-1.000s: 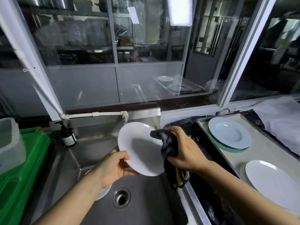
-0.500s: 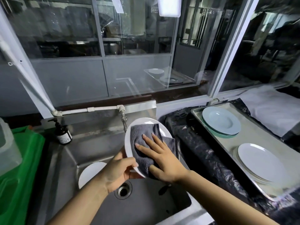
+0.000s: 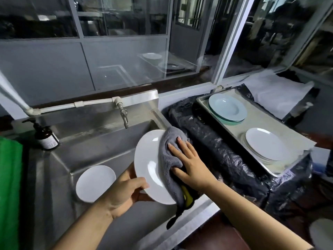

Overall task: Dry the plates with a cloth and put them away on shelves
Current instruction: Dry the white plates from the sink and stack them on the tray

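Tilting the plate (image 3: 149, 165) over the sink (image 3: 100, 141) so drips fall in, the left hand (image 3: 124, 192) grips its near rim; the right hand (image 3: 191, 165), fingers flat, presses the cloth (image 3: 169, 152) against its face.

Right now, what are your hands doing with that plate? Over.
Left hand grips white plate by its rim. Right hand flat, pressing grey cloth on it. Nothing blocking.

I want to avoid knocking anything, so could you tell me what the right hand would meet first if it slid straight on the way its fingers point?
Probably the tap: the right hand lies flat on the grey cloth, fingers aimed up-left; depth is unclear.
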### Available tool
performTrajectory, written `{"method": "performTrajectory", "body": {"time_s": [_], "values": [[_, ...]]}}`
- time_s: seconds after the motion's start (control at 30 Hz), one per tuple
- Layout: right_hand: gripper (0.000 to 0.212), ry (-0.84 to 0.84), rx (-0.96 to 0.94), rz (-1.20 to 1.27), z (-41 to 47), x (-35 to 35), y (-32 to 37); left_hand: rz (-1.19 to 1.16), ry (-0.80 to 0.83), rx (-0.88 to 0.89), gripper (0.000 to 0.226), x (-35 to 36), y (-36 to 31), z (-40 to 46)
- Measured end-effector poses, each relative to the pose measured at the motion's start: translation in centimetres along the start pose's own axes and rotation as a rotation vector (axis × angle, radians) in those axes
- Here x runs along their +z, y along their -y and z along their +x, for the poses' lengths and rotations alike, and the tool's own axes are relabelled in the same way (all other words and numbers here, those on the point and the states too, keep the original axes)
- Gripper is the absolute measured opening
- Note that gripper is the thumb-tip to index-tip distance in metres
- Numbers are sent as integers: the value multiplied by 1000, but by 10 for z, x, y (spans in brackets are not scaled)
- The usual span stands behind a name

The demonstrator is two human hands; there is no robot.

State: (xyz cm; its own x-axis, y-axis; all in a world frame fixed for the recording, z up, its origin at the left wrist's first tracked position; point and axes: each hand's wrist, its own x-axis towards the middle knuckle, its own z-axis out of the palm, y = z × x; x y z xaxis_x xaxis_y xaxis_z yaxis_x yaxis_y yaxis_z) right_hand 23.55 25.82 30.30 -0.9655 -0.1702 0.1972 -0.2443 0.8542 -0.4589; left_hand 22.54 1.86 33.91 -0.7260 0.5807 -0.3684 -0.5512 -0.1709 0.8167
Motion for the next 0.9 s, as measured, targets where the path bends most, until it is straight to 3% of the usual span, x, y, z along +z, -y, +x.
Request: {"method": "performTrajectory", "body": {"time_s": [0.23, 0.43, 0.67, 0.77, 0.9], "values": [[65, -127, 213, -109, -60, 23, -33, -4, 62, -129, 63, 7, 38, 16], [63, -94, 298, -255, -87, 20, -80, -6, 49, -210, 65, 15, 54, 38], [64, 91, 520, -188, -115, 37, -130, -6, -33, -247, 66, 15, 61, 52], [66, 312, 580, -213, -129, 54, -150, -18, -76, -284, 62, 12, 64, 54], [93, 424, 615, -299, -139, 73, -163, -41, -127, -312, 54, 12, 66, 55]]}}
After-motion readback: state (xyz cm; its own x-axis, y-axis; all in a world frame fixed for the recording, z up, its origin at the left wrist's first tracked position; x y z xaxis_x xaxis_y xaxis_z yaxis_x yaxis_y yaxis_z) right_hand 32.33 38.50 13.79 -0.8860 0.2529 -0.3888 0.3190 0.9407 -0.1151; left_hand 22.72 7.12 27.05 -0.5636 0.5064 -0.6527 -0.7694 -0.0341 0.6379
